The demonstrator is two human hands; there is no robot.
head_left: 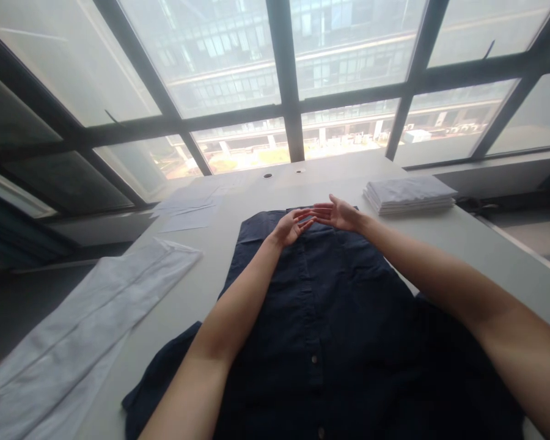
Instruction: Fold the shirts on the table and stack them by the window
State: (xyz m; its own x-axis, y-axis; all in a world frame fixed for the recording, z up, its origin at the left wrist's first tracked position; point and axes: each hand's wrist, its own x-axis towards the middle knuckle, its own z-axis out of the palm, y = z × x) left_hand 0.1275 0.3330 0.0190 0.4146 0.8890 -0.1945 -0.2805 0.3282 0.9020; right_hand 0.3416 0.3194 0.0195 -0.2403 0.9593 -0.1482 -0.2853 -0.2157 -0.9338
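- Hovering at frame centre: my left hand (289, 227) and right hand (338, 214), fingers released, above dark shirt (321, 305).
- Shirt: soft, light, I judge; grip the far hem corners.

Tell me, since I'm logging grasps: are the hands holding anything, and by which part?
Nothing is held. The left hand and right hand are open, fingertips meeting above the far end of the dark shirt.
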